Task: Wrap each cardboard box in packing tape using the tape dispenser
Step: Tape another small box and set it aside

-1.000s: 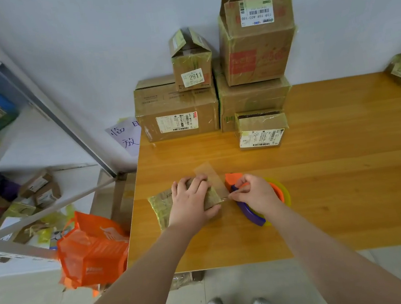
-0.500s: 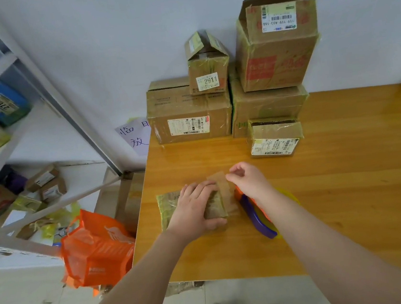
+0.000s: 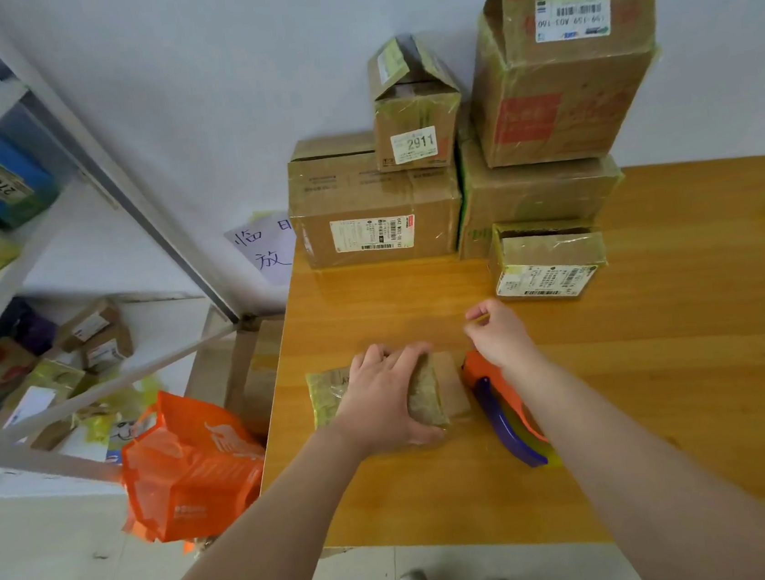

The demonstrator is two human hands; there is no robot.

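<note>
Wooden table (image 3: 664, 353): flat box (image 3: 424, 397) under left hand (image 3: 383, 397), beside right hand (image 3: 500, 336).

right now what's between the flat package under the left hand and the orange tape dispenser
In the head view, a clear brownish strip of packing tape spans that gap, running from the flat tape-wrapped cardboard package toward the orange and purple tape dispenser.

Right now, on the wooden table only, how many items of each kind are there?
Stacked cardboard boxes at the wall: 5
Small flat box under the left hand: 1
Tape dispenser: 1
Total: 7
</note>
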